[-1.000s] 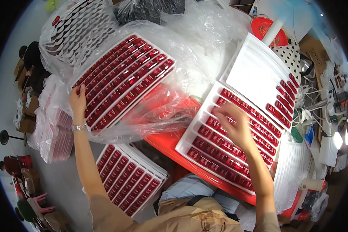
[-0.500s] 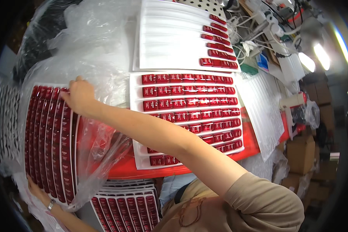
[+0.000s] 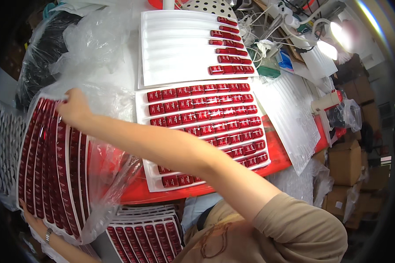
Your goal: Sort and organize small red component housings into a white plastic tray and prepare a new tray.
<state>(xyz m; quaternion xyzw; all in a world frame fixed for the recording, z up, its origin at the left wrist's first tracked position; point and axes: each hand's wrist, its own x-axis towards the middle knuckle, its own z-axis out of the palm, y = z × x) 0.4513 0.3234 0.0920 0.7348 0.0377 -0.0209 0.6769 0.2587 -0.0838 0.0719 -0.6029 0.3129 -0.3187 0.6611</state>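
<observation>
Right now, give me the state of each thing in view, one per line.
Left tray: loaded with rows of red pieces
Upper tray: part-filled, red pieces only toward its right side
Middle tray: visible rows filled, partly behind the forearm
Lower trays: stacked, top one filled
Lamps: lit
Clear plastic: crumpled
Right hand: fingers closed on the left tray's far edge
Left hand: at the left tray's near edge, grip unclear

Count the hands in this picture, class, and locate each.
2: the right hand is at the far edge of the leftmost red-filled tray; the left hand is at its left edge. Some fingers are hidden.
</observation>
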